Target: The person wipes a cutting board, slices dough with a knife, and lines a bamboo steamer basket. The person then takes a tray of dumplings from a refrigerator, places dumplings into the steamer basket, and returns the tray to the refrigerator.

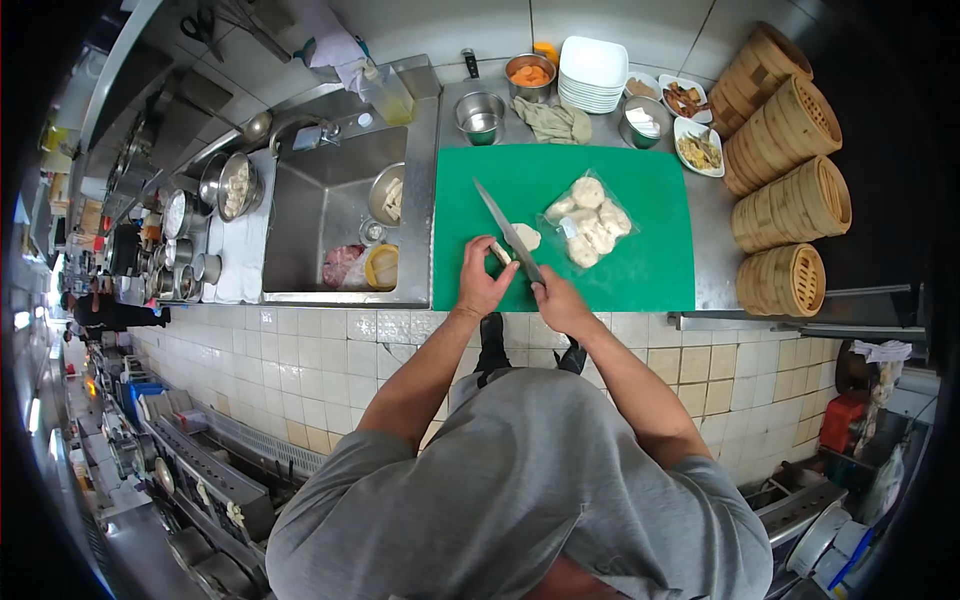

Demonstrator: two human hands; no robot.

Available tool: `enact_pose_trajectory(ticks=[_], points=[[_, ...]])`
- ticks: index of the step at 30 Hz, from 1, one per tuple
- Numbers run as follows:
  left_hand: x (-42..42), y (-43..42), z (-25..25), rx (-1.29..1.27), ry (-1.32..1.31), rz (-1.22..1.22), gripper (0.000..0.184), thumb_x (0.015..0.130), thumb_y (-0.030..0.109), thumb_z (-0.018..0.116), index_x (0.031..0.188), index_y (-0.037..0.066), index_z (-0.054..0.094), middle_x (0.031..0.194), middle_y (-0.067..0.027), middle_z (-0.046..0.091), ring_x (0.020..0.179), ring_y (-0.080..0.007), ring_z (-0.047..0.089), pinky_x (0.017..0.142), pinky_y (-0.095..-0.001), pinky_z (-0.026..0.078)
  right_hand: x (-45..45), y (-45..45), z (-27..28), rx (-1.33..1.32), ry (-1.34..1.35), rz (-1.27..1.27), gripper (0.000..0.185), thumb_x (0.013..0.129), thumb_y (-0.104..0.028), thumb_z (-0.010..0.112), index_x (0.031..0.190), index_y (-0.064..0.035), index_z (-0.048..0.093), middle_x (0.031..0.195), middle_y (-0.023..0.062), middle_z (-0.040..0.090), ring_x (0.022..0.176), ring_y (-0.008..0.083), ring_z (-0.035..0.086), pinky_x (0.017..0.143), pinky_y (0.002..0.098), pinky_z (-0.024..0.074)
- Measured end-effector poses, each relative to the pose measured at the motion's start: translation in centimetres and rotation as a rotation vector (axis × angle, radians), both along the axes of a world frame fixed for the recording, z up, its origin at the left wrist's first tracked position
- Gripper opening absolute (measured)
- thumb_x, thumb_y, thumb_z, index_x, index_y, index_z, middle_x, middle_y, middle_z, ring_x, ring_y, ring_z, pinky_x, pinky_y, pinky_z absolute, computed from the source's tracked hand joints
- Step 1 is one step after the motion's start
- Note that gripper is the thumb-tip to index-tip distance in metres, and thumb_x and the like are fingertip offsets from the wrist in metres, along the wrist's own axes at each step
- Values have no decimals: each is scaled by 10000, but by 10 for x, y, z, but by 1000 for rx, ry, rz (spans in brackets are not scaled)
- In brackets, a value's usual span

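Note:
On the green cutting board (650,270), my right hand (562,303) is closed around the handle of a knife (502,222), whose blade points up and to the left. My left hand (483,278) holds a small pale piece (501,253) between thumb and fingers, just left of the blade. A flat white slice (526,237) lies on the board at the blade's right side, partly covered by it. Farther right on the board rests a clear plastic bag (590,220) of round white pieces.
Left of the board is a metal sink (318,215) with bowls and packed meat. Behind it stand metal pots, a cloth (552,121), stacked white plates (592,75) and food dishes. Bamboo steamers (790,210) line the right. Another person (110,310) stands far left.

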State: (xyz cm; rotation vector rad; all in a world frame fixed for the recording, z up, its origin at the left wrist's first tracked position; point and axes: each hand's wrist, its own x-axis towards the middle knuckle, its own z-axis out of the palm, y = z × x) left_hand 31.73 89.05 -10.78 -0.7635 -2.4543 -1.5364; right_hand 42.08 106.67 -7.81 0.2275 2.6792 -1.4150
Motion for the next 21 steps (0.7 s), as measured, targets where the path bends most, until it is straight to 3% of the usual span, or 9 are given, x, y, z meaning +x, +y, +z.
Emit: enact_pose_trajectory(ticks=[2, 5, 7, 8, 13, 16, 18, 19, 21], points=[[-1, 5, 4, -23, 23, -12, 645, 812, 118, 877, 1332, 1, 513, 1301, -203, 594, 1190, -315, 613, 949, -397, 554, 18, 16, 12, -113, 49, -51, 234, 1027, -165, 573, 1185, 5, 542, 936, 296, 682, 843, 493, 665, 736, 568, 498], [-6, 21, 19, -32, -222, 33, 584, 795, 136, 896, 1232, 7, 530, 1227, -202, 655, 1207, -293, 626, 942, -399, 550, 57, 41, 56, -157, -68, -150, 223, 1034, -161, 582, 1190, -3, 558, 931, 273, 684, 829, 454, 672, 721, 511, 508], [-12, 35, 37, -76, -305, 56, 561, 785, 191, 897, 1166, -6, 535, 1178, -192, 651, 1094, -371, 653, 971, -442, 534, 87, 58, 45, -191, -23, -216, 211, 1035, -149, 582, 1189, -8, 561, 913, 264, 683, 815, 441, 673, 713, 491, 510], [-16, 41, 45, -78, -301, 48, 561, 785, 191, 897, 1166, -6, 535, 1178, -192, 651, 1094, -371, 653, 971, -442, 534, 101, 67, 40, -222, 17, -278, 199, 1035, -137, 582, 1189, -13, 563, 896, 255, 681, 801, 428, 674, 705, 471, 511], [-32, 57, 35, -693, 20, -141, 484, 753, 235, 902, 1037, 9, 582, 1089, -171, 681, 1061, -396, 630, 904, -474, 516, 155, 93, 44, -160, 18, -367, 185, 1029, -115, 586, 1183, -15, 563, 849, 239, 681, 770, 428, 675, 691, 475, 509], [-24, 61, 33, -667, 32, -80, 459, 724, 202, 908, 1014, 29, 596, 1120, -177, 680, 1096, -389, 623, 934, -477, 494, 174, 100, 47, -108, -11, -380, 141, 1024, -101, 592, 1136, -25, 553, 799, 237, 668, 740, 451, 664, 657, 490, 497], [-36, 51, 23, -677, -82, -148, 468, 717, 199, 908, 1030, 40, 597, 1137, -182, 675, 1114, -392, 616, 956, -472, 489, 182, 97, 49, -130, -37, -393, 107, 1043, -100, 583, 1105, -21, 545, 727, 161, 596, 644, 253, 578, 620, 413, 471], [-44, 44, 19, -679, -201, -208, 479, 711, 195, 908, 1047, 51, 599, 1153, -187, 670, 1132, -394, 609, 978, -468, 484, 184, 96, 48, -132, -34, -390, 107, 1043, -100, 583, 1105, -21, 545, 727, 161, 596, 644, 253, 578, 620, 413, 471], [-52, 20, 35, -721, -173, -313, 530, 692, 186, 922, 1082, 54, 589, 1186, -185, 657, 1139, -392, 607, 985, -463, 493, 185, 94, 43, -119, -1, -309, 121, 1025, -117, 590, 1110, -45, 543, 779, 240, 665, 739, 477, 660, 631, 521, 483]])
